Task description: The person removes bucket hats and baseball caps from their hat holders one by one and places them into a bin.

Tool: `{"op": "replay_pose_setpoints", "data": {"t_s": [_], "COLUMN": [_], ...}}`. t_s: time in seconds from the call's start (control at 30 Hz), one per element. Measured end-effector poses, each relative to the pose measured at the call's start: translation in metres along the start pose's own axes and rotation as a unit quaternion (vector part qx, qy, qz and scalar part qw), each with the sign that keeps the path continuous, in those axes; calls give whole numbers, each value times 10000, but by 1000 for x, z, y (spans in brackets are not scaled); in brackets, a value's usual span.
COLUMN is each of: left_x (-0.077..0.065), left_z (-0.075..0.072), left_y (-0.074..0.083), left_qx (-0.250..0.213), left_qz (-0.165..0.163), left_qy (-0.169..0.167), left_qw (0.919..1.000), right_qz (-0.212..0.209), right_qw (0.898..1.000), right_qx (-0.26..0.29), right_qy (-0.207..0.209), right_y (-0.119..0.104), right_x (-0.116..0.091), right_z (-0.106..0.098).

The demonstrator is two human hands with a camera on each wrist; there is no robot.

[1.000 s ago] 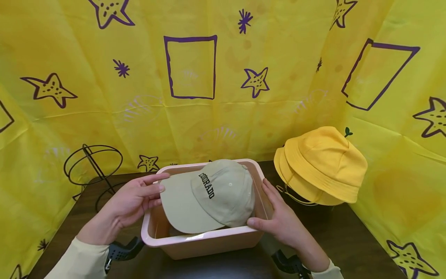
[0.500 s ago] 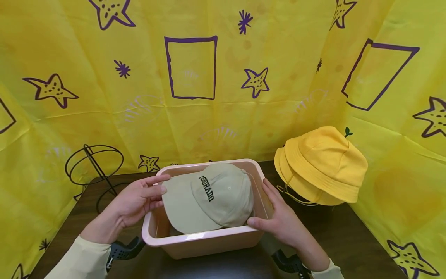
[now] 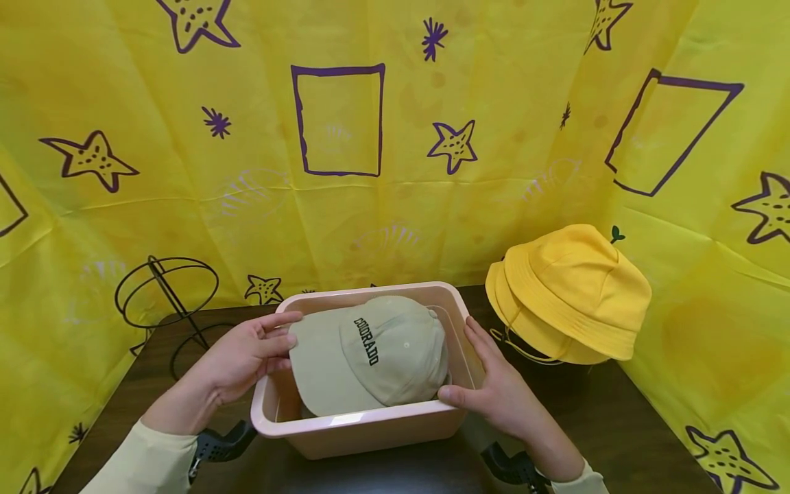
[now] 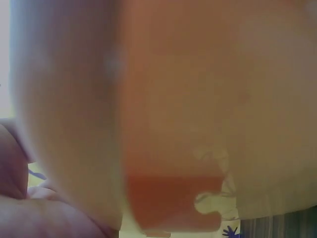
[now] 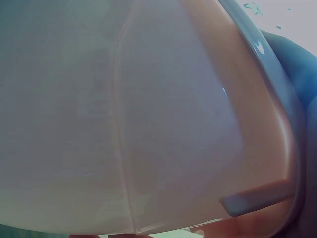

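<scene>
A light beige baseball cap (image 3: pixel 370 353) with dark lettering lies tilted inside a pink plastic bin (image 3: pixel 370 420), its brim toward the left. My left hand (image 3: pixel 243 357) pinches the brim's edge between thumb and fingers, over the bin's left rim. With thumb on the front rim and fingers along the right side, my right hand (image 3: pixel 496 391) grips the bin's right corner. Up close, the left wrist view shows the bin wall (image 4: pixel 188 124) and some of my fingers (image 4: pixel 44 213). In the right wrist view the bin's side (image 5: pixel 173 109) fills most of the picture, beside my hand (image 5: pixel 309 119).
Yellow bucket hats (image 3: pixel 574 295) sit stacked at the right on the dark wooden table (image 3: pixel 592 412). A black wire stand (image 3: pixel 163 281) is at the back left. Yellow cloth (image 3: pixel 395 206) with purple drawings surrounds the table.
The cap's crown has sunk a little lower into the bin. My left hand stays at the brim, and my right hand and the bin have hardly moved.
</scene>
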State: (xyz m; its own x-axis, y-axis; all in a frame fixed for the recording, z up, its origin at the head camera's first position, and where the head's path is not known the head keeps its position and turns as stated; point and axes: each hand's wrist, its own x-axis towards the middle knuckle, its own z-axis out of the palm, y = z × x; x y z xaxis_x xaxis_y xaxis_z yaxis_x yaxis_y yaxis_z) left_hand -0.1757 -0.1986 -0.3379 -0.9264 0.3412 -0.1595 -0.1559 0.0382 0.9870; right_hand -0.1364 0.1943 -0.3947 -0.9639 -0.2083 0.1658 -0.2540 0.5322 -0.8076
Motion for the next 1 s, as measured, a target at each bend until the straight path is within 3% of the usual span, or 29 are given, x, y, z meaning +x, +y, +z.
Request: {"op": "replay_pose_setpoints", "data": {"t_s": [0.47, 0.67, 0.8, 1.0], "left_x": [-9, -20, -25, -26], "left_z": [3, 5, 11, 23], "left_y": [4, 16, 22, 28], "left_qx": [663, 1237, 2019, 3457], "left_qz": [53, 95, -62, 18], "left_qy": [207, -65, -256, -358], "left_qw": [9976, 9923, 9791, 9376], "right_qz": [38, -59, -136, -109], "right_qw": [10000, 9998, 9996, 9998], "right_qx": [2, -170, -237, -185], "right_qy": [-44, -27, 5, 31], "right_y": [-1, -3, -2, 1], "right_x": [1, 0, -1, -1], "right_z": [-1, 0, 0, 0]}}
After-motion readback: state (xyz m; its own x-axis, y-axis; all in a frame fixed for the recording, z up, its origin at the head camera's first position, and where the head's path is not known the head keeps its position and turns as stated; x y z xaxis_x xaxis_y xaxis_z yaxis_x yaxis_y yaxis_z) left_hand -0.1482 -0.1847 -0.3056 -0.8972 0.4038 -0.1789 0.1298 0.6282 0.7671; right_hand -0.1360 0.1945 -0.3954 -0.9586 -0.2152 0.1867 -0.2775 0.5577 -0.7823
